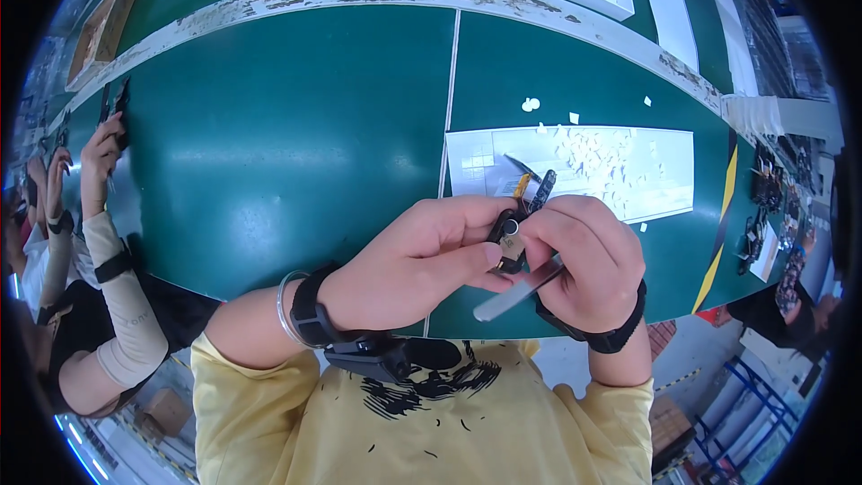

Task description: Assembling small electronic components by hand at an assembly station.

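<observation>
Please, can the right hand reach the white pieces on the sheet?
Probably yes: the white pieces lie just beyond the right hand, with nothing visible between, though its fingers hold a metal tool.

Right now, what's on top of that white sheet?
Scattered small white pieces lie on the white sheet. An orange item and dark items overlap it in view; whether they touch it is unclear. Your left hand and right hand hide part of its near edge and anything there.

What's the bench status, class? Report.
Left hand holding black device. Right hand at device, flat silver tool in grip. White scraps on white sheet beyond.
</observation>
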Available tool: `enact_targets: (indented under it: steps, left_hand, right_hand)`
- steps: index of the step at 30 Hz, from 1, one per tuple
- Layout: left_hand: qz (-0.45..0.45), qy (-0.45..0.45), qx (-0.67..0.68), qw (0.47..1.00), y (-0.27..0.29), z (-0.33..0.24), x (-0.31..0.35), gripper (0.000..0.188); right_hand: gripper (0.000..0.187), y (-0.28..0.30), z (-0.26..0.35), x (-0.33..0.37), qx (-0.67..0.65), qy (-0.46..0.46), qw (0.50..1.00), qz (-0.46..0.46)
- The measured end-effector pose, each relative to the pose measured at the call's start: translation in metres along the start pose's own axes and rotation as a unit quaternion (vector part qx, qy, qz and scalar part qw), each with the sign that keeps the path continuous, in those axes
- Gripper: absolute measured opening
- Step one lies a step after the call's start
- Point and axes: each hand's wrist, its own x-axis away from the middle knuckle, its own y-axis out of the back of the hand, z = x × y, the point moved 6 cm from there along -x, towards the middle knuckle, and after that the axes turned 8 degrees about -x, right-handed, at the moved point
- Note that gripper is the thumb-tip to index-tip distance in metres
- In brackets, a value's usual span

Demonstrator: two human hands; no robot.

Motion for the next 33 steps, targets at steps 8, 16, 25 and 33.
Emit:
enact_targets:
  steps: [8, 16, 25, 33]
  left_hand:
    - [0.016, -0.006, 0.017, 1.000, -0.001, 0.002, 0.001, 0.036]
    - [-0.026, -0.092, -0.112, 0.989, -0.001, 0.007, 0.002, 0.043]
    - [-0.134, -0.068, -0.228, 0.962, 0.010, -0.011, -0.002, 0.021]
    - [-0.210, -0.033, -0.237, 0.948, 0.030, -0.025, 0.002, 0.026]
  right_hand:
    - [0.029, 0.002, -0.002, 0.004, -0.044, -0.039, 0.998, -0.033]
    - [0.026, -0.003, 0.004, 0.001, 0.042, 0.004, 0.999, -0.016]
    - [0.019, 0.000, -0.001, 0.003, 0.046, -0.043, 0.998, -0.008]
    - [0.016, 0.063, -0.013, 0.031, 0.055, -0.077, 0.990, -0.108]
